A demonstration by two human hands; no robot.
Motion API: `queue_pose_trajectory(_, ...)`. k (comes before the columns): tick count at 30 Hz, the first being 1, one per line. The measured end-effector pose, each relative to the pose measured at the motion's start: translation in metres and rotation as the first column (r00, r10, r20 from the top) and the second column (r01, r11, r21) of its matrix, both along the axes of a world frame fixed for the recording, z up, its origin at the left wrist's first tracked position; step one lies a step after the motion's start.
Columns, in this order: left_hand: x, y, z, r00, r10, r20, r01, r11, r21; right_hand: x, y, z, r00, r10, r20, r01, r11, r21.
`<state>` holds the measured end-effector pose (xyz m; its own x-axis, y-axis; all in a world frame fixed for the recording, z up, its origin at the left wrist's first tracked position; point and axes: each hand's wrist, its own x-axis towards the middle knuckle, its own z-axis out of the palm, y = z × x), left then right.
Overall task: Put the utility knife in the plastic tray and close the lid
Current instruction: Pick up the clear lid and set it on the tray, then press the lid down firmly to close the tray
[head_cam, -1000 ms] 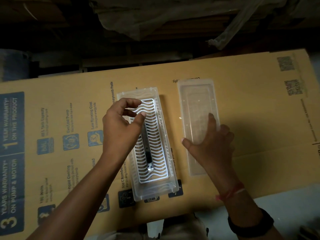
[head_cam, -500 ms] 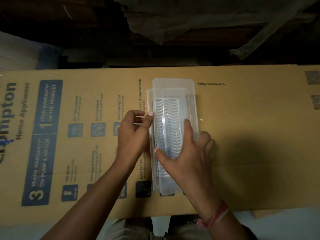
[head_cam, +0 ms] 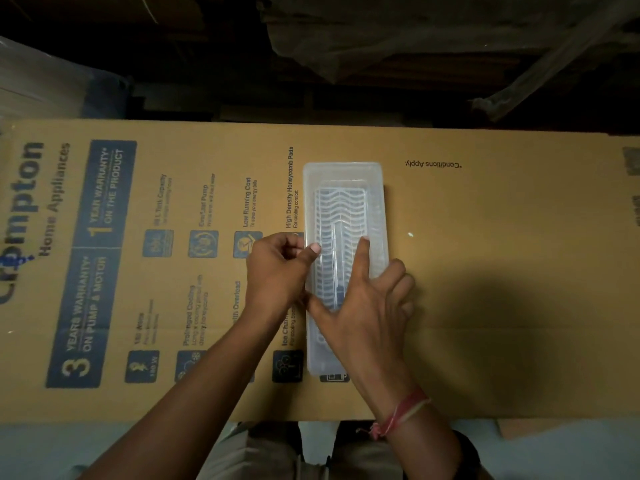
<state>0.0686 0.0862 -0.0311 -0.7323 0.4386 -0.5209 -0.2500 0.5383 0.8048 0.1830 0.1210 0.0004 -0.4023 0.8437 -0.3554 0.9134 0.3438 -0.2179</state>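
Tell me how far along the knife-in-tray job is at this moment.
Done: the utility knife lies inside the plastic tray, seen dimly through the clear lid. In hand: the lid sits over the tray, the right hand lying flat on it and the left hand at the tray's left edge. Left: pressing it shut all round; whether it has seated cannot be told.

A single head-worn camera looks steeply down from close above at the flat brown printed cardboard sheet (head_cam: 485, 271), forearms entering from the frame's lower edge.
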Motion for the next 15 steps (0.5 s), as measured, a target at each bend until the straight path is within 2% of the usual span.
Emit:
queue_pose_trajectory(2, 0.0, 0.002, -0.002, 1.0, 0.011, 0.005, -0.011, 1.0, -0.011, 0.002, 0.001, -0.002, 1.0, 0.028, -0.012, -0.028, 0.999, 0.015)
queue_pose_trajectory(4, -0.001, 0.003, -0.004, 1.0, 0.014, -0.002, -0.014, 1.0, -0.023, 0.01, 0.004, -0.006, 0.993, 0.03, -0.111, -0.031, 1.0, -0.005)
queue_pose_trajectory(6, 0.0, 0.005, -0.005, 1.0, 0.008, -0.01, -0.008, 1.0, -0.03, 0.023, 0.011, -0.009, 0.937, -0.119, -0.329, 0.067, 0.984, -0.165)
queue_pose_trajectory(8, 0.0, 0.006, -0.006, 1.0, 0.002, -0.018, -0.002, 0.999, -0.04, 0.041, 0.018, -0.009, 0.792, -0.354, -0.498, 0.157, 0.906, -0.394)
queue_pose_trajectory(9, 0.001, 0.005, -0.006, 1.0, -0.003, -0.022, 0.002, 0.999, -0.043, 0.052, 0.021, -0.008, 0.759, -0.417, -0.5, 0.174, 0.87, -0.462)
queue_pose_trajectory(13, 0.002, 0.004, -0.009, 1.0, -0.009, -0.014, 0.008, 0.999, -0.035, 0.094, 0.017, -0.013, 0.8, -0.49, -0.347, 0.202, 0.764, -0.613)
queue_pose_trajectory(15, 0.003, 0.003, -0.01, 1.0, -0.009, -0.015, 0.009, 1.0, -0.019, 0.104, 0.012, -0.016, 0.787, -0.524, -0.325, 0.215, 0.728, -0.651)
